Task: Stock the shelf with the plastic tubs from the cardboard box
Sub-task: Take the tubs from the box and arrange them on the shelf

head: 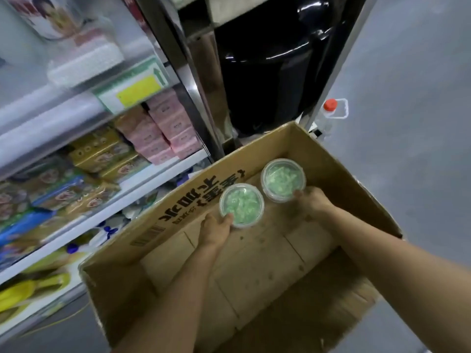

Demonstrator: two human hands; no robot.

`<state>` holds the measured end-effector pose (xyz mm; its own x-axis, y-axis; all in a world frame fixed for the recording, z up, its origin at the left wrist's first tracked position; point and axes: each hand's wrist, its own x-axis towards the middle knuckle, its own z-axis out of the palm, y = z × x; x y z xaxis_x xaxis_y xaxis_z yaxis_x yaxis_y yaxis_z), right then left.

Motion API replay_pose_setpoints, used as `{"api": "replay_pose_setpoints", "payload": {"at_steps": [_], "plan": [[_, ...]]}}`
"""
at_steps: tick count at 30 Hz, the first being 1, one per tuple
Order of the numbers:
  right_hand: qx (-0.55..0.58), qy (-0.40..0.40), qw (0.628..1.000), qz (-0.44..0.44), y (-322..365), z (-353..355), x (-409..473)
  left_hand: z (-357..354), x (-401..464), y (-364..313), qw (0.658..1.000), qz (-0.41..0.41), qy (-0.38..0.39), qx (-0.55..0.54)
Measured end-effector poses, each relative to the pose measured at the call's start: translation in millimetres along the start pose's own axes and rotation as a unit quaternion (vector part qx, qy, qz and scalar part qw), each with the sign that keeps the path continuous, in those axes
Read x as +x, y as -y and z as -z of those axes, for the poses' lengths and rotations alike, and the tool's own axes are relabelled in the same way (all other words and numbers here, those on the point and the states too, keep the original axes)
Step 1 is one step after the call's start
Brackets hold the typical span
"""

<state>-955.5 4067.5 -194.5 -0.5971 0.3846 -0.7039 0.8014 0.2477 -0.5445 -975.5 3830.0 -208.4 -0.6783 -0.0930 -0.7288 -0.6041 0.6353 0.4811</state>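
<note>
Pink boxes (165, 128) sitting stacked beside gold cartons (102, 154). A green-and-yellow price tag (132, 87) hanging above the pink stack. Yellow packets (33, 286) lying lower down, blurred. Black glossy bag (270, 67) standing behind; clear bottle with red cap (328, 113) standing on grey floor (413, 123).

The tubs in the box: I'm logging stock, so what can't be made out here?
- Head view, left tub and right tub: no label readable, contents a green blur.
- Left hand, right hand: fingertips hidden behind the tubs.
- Shelf packages: motion-blurred.
</note>
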Motion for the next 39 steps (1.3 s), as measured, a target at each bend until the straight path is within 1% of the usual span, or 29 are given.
{"api": "replay_pose_setpoints", "payload": {"at_steps": [2,4,7,9,12,15,17,20,22,25,29,32,36,39], "plan": [[0.093,-0.007,0.993,-0.066,1,-7,14,-9,12,4,1.000,0.014,-0.003,0.011],[0.137,-0.019,0.984,-0.108,1,-11,22,-12,17,5,1.000,0.008,-0.019,0.020],[0.111,-0.031,0.988,-0.106,3,-14,26,-8,17,5,0.999,-0.006,-0.028,0.017],[0.105,-0.028,0.989,-0.097,9,-12,19,0,12,3,0.999,-0.004,-0.024,-0.021],[0.090,-0.028,0.992,-0.087,15,-5,4,8,5,-5,0.995,0.012,-0.041,-0.086],[0.086,-0.026,0.992,-0.093,17,-1,-12,6,5,-11,0.992,0.028,-0.022,-0.120],[0.092,-0.022,0.991,-0.096,16,2,-15,-1,14,-12,0.996,0.023,0.004,-0.083],[0.099,-0.017,0.991,-0.090,13,4,-19,-4,23,-13,1.000,0.009,0.009,0.008],[0.103,-0.016,0.990,-0.090,10,8,-24,-2,21,-11,0.999,0.010,0.024,0.024],[0.113,-0.015,0.990,-0.085,7,17,-38,8,0,-8,0.998,0.007,0.050,-0.022],[0.102,0.007,0.994,-0.048,24,30,-75,38,-48,0,0.991,0.012,0.014,-0.134],[0.094,0.046,0.994,-0.013,51,34,-113,70,-89,8,0.978,0.016,0.008,-0.208],[0.056,0.113,0.990,0.056,95,38,-166,122,-141,8,0.956,-0.006,-0.054,-0.287],[0.038,0.142,0.984,0.105,130,39,-199,163,-178,10,0.940,-0.022,-0.090,-0.329]]}}
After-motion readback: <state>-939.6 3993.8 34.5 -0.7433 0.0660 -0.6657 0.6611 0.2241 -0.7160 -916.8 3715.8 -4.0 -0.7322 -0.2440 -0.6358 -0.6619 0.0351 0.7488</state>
